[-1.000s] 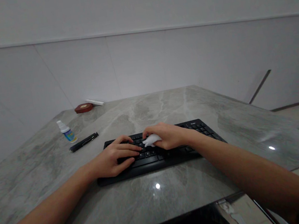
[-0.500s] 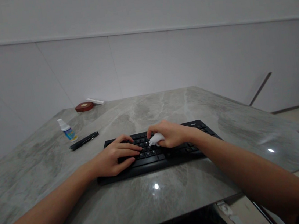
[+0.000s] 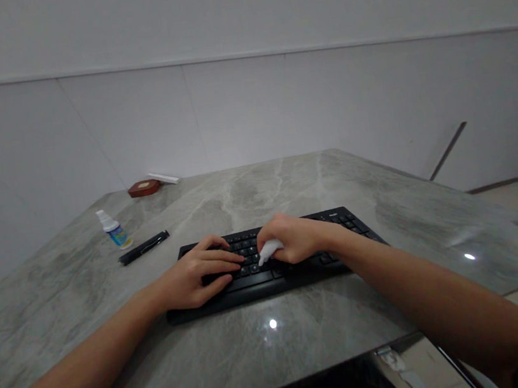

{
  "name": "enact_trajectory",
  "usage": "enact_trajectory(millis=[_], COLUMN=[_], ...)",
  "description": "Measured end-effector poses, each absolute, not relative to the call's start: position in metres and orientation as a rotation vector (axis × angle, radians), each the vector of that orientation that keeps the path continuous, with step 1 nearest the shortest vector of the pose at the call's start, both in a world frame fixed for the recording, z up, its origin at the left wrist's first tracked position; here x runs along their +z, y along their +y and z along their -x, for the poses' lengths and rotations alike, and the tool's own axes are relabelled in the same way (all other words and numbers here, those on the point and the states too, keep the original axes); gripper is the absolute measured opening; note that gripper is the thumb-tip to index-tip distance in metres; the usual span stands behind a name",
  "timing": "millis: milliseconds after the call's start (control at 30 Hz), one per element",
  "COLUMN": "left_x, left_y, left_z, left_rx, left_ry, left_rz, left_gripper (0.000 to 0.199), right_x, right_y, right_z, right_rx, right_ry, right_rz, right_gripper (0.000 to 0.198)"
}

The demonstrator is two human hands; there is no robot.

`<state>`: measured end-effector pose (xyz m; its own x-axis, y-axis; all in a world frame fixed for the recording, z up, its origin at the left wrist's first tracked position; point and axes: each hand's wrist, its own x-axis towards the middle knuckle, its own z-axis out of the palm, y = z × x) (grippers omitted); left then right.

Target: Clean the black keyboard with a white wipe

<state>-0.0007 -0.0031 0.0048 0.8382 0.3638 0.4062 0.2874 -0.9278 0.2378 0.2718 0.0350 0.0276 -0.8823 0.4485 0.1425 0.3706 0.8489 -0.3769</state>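
Observation:
A black keyboard (image 3: 253, 291) lies on the grey marbled table, under both hands. My left hand (image 3: 202, 272) rests over its left part with the fingers apart, holding nothing. Over the middle keys, my right hand (image 3: 289, 238) is closed round a crumpled white tissue (image 3: 271, 250). One end of the tissue sticks out toward the keys and seems to touch them. Some keys are hidden beneath both hands, and the right forearm crosses the keyboard's right part.
Left of the keyboard are a black pen-like object (image 3: 144, 248) and a white spray bottle (image 3: 114, 229) with a blue label. A red-brown case (image 3: 144, 188) and a thin white bar (image 3: 163, 178) lie at the far left, near the wall (image 3: 247, 112).
My right hand has turned slightly, and the tissue tip now points lower, nearer the front keys. The left hand keeps its place on the keyboard. The view has shifted a little.

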Motion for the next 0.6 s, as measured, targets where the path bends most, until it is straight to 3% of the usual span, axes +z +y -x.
enact_trajectory(millis=[167,300,600], left_x=[0.0049,0.0053,0.0036], left_y=[-0.0033,-0.0028,-0.0026], left_z=[0.0010,0.0002,0.0010], left_rx=[0.684,0.678,0.695], left_ry=[0.508,0.516,0.510], left_rz=[-2.848,-2.848,-2.857], left_gripper=[0.028,0.028,0.029], right_x=[0.0276,0.0299,0.0327], right_y=[0.0355,0.0340,0.0364], right_z=[-0.2730,-0.2743,-0.2766], right_rx=[0.488,0.490,0.603], right_ry=[-2.839,-2.829,-2.817], right_rz=[0.578,0.610,0.613], right_gripper=[0.026,0.007,0.026])
